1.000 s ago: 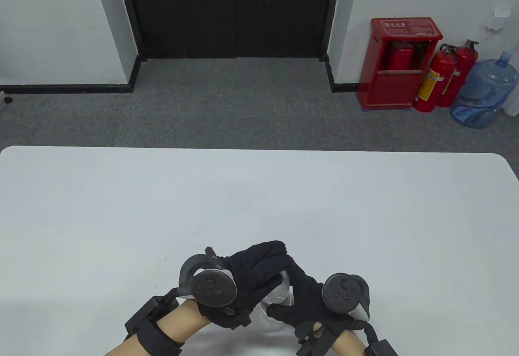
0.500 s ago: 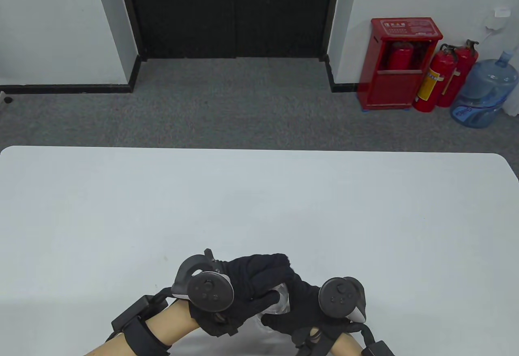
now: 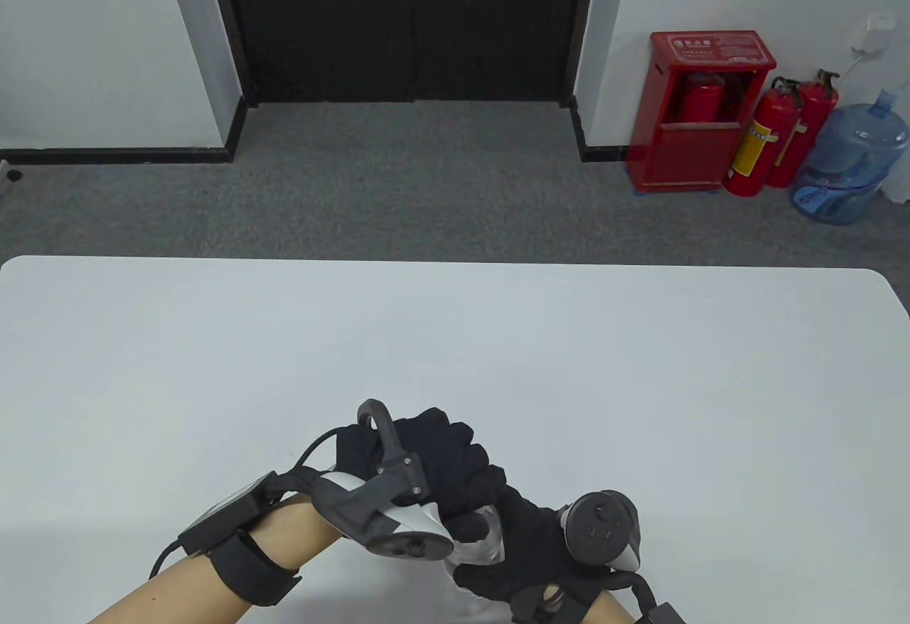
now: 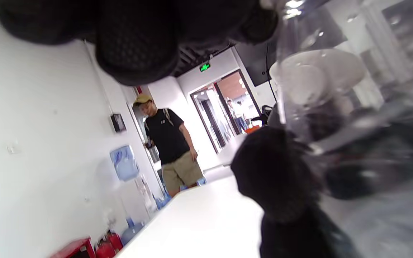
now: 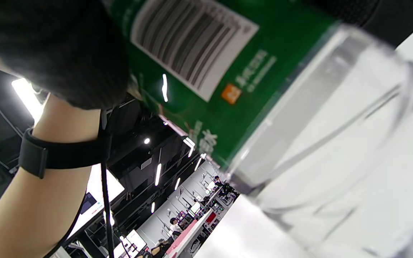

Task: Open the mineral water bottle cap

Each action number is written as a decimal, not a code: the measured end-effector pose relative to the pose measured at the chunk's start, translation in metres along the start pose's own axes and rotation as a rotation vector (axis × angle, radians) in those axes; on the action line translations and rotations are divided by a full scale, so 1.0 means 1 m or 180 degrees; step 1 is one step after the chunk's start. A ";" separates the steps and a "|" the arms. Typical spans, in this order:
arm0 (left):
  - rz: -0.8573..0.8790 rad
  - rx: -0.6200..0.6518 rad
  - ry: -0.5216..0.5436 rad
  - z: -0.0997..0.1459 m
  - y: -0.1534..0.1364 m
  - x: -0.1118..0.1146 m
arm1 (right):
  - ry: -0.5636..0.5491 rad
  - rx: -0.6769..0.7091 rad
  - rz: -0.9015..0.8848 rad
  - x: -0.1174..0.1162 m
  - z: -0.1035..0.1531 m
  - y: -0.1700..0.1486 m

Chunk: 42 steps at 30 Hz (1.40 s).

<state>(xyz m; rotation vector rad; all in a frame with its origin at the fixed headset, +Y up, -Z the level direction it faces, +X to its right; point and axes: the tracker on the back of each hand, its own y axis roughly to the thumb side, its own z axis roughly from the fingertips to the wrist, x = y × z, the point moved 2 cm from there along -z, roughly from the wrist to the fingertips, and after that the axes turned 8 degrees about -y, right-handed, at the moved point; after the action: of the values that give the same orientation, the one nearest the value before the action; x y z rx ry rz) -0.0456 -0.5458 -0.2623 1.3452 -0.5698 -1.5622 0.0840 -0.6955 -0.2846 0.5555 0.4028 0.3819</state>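
A clear plastic water bottle (image 3: 485,546) stands near the table's front edge, mostly hidden between my hands. My left hand (image 3: 455,468) is curled over the bottle's top from the left, and the cap is hidden under its fingers. My right hand (image 3: 522,546) grips the bottle's body from the right. The right wrist view shows the bottle's green label with a barcode (image 5: 206,71) close up, under my right hand's fingers (image 5: 56,53). The left wrist view shows the clear bottle (image 4: 314,89) beside my left hand's fingers (image 4: 138,39).
The white table (image 3: 455,340) stretches away in front of the hands. On the floor past its far right corner stand a red extinguisher cabinet (image 3: 700,112), two extinguishers (image 3: 771,137) and a blue water jug (image 3: 849,165). A person (image 4: 167,143) stands in the left wrist view.
My left hand has rolled over the bottle's top, so its tracker now faces sideways instead of up, and the wrist has swung left. My right hand keeps its grip, nearly still.
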 end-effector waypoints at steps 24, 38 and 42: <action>0.3156 -0.0317 -0.1003 0.012 -0.022 0.031 | -0.0091 0.0017 -0.0047 0.007 0.005 -0.003; 0.2056 -0.1294 -0.0060 0.020 -0.023 0.014 | -0.0060 0.0051 -0.0049 0.002 0.005 0.000; 0.1499 -0.1392 0.0014 0.017 -0.015 0.016 | 0.0013 0.0060 0.0076 -0.002 0.006 -0.001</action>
<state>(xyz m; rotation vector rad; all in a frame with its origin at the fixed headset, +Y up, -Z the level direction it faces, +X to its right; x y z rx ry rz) -0.0656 -0.5571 -0.2771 0.8109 -0.4648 -1.2043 0.0849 -0.7001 -0.2801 0.5783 0.4043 0.4024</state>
